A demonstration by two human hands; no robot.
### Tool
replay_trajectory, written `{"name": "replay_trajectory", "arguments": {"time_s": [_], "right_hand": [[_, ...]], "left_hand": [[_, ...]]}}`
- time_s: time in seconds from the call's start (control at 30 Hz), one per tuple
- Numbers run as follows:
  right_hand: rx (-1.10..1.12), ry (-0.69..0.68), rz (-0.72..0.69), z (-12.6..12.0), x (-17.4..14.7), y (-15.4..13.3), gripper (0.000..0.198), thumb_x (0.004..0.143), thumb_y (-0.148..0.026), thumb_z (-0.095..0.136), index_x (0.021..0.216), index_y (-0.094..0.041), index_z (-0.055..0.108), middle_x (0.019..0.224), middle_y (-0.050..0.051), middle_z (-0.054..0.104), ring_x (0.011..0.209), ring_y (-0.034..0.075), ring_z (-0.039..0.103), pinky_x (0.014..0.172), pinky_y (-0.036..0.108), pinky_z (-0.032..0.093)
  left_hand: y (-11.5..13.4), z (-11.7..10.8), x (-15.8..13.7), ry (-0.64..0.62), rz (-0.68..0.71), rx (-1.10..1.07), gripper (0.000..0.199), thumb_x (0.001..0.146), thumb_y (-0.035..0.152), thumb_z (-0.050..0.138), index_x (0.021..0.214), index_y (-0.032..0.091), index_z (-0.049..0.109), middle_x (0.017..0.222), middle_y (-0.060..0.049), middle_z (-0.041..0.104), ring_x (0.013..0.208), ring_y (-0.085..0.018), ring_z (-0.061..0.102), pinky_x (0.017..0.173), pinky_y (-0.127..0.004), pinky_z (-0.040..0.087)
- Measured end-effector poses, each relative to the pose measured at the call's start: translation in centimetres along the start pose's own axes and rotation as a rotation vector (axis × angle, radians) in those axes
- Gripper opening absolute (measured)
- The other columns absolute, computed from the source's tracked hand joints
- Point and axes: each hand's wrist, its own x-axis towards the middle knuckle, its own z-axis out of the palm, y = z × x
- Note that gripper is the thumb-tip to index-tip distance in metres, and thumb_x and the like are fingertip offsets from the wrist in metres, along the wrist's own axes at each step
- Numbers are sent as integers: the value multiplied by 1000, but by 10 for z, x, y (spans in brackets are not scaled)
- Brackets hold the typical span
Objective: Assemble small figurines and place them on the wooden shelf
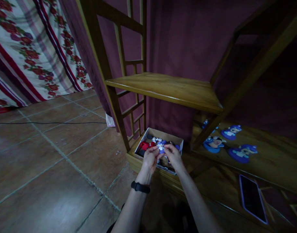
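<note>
My left hand [151,157] and my right hand [173,155] are together over a shallow cardboard box [177,139]. Between their fingertips they hold a small blue-and-white figurine [160,147], upright, one hand on each side. Inside the box lie more small figures, among them a red one [145,145] left of my hands and others in white, blue and dark colours. My hands and wrists hide part of the box's contents. A black band is on my left wrist.
The box stands on the low wooden base under a shelf [167,87]. To the right, several figurines on blue and purple bases, one a purple figurine [243,152], stand on a wooden surface near a phone [253,198]. A cable [51,123] crosses the tiled floor.
</note>
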Motion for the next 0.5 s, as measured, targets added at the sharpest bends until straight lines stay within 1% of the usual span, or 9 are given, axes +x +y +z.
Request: {"name": "replay_trajectory", "arguments": {"time_s": [0.17,0.3,0.5], "right_hand": [[-74,9,-39,1,-2,0,22,67,-41,61,81,-24,65,71,0,66,69,20,61,65,32,49],[-110,15,-64,2,-3,-2,22,68,-41,61,81,-24,65,74,0,67,72,20,61,66,32,48],[-136,32,-23,2,-9,-13,22,69,-41,59,83,-23,63,75,0,66,73,20,60,66,30,45]], "left_hand": [[-2,1,0,46,35,-16,13,73,-2,54,74,9,59,68,-5,63,59,-12,62,62,-25,56],[-1,2,-1,71,36,-36,13,72,-2,56,74,10,59,69,-5,64,59,-12,63,63,-26,56],[0,4,-3,60,30,-43,13,71,-1,58,78,10,59,71,-6,64,63,-13,64,65,-26,56]]}}
